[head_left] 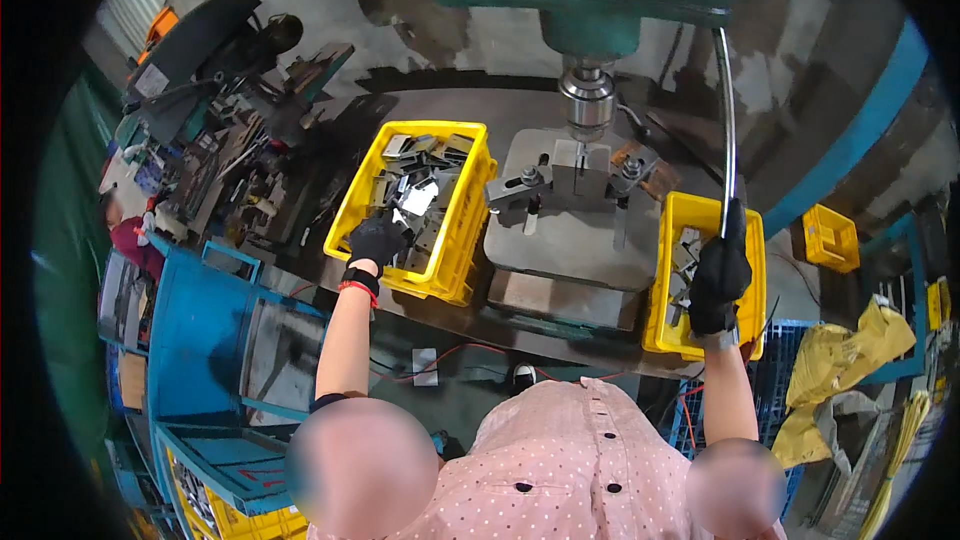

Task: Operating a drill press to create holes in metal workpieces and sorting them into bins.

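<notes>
My left hand (pixel 378 241), in a black glove, reaches over the near edge of a yellow crate (pixel 458 260) and touches or hovers just above the metal pieces (pixel 420 198) heaped in it. Its dark fingers blend together, so whether they hold a piece is unclear. My right hand (pixel 720 280), also black-gloved, is wrapped round the dark grip of the drill press lever (pixel 728 120), above a second yellow crate (pixel 680 202) with fewer metal pieces. Between the crates, the drill chuck (pixel 588 95) with its bit hangs over the worktable (pixel 560 250), where two bolted clamps (pixel 520 183) sit.
A second dark machine (pixel 190 70) stands at the far left beside a bench cluttered with tools. Blue metal frames (pixel 200 330) fill the left. A small yellow bin (pixel 830 238) and yellow sacking (pixel 850 350) lie at the right. A red cord (pixel 465 348) crosses the floor.
</notes>
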A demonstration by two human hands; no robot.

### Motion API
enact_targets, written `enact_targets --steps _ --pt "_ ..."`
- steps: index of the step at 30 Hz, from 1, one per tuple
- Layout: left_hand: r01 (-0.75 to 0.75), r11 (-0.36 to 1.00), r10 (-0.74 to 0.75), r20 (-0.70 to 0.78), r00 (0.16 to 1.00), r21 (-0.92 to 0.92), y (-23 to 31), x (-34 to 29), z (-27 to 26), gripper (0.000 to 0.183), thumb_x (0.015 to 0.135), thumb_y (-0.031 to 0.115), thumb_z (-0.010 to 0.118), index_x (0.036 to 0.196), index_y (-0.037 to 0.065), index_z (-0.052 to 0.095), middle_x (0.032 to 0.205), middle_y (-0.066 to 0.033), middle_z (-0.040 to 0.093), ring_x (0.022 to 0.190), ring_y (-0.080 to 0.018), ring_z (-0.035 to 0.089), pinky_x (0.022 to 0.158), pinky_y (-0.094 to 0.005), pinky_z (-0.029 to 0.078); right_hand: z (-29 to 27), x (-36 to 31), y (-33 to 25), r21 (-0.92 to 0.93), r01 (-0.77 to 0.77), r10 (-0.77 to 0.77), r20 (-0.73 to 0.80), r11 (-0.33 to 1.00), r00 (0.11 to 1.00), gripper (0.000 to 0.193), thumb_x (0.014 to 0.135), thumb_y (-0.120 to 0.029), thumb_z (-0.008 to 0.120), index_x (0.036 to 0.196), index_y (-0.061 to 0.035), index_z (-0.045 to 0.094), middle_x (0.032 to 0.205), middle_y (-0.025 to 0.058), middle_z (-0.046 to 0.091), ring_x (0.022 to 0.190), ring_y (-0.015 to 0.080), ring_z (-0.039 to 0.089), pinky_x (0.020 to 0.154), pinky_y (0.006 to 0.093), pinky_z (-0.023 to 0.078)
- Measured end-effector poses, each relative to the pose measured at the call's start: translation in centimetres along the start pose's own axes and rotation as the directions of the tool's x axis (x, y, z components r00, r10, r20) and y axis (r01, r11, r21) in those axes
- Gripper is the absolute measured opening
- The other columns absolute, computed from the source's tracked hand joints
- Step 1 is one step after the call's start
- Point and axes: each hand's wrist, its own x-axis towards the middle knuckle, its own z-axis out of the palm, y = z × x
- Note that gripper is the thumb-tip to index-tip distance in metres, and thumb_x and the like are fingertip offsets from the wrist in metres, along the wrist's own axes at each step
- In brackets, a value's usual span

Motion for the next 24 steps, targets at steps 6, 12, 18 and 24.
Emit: enact_targets --steps 6,12,18,24 --pt "0.035 0.996 -0.045 0.128 0.991 0.079 1.0 0.0 -0.8 0.03 0.077 0.037 0.056 0.086 0.01 0.067 0.088 -0.0145 0.067 0.083 -0.0333 0.064 0.073 -0.0455 0.05 -0.5 0.2 -0.7 -0.003 -0.013 0.013 0.042 1.0 0.999 0.044 0.086 -0.005 0.046 0.13 -0.0079 0.048 0.083 0.0139 0.063 0.057 0.0225 0.054 0.053 0.0343 0.043" --pt "0.132 0.984 -0.147 0.118 0.982 0.123 -0.7 1.4 1.4 0.043 0.068 0.048 0.066 0.09 0.011 0.068 0.089 -0.0123 0.067 0.086 -0.032 0.065 0.074 -0.0425 0.051 -1.4 0.4 -1.9 0.187 0.083 -0.07 -0.074 0.979 0.995 0.044 0.085 -0.003 0.045 0.13 -0.0063 0.048 0.099 0.0134 0.065 0.059 0.0189 0.056 0.053 0.0306 0.043" --pt "0.177 0.983 -0.176 -0.029 0.984 0.048 -2.3 0.8 2.8 0.041 0.066 0.045 0.071 0.089 0.012 0.066 0.087 -0.0142 0.066 0.084 -0.0327 0.064 0.07 -0.0448 0.051 -2.3 0.3 -2.4 0.304 0.031 -0.023 -0.029 0.952 0.999 0.047 0.084 -0.002 0.048 0.131 -0.0065 0.047 0.107 0.0129 0.063 0.059 0.017 0.057 0.053 0.028 0.043" --pt "0.116 0.968 -0.136 -0.074 0.988 -0.224 -1.6 0.4 1.3 0.058 0.063 0.038 0.074 0.107 0.005 0.056 0.095 -0.018 0.062 0.092 -0.0352 0.058 0.078 -0.0445 0.047 -2.9 0.4 -2.3 0.33 0.049 -0.027 -0.071 0.943 0.997 0.049 0.083 -0.002 0.05 0.131 -0.0072 0.046 0.103 0.0147 0.064 0.067 0.0192 0.06 0.057 0.0282 0.046"
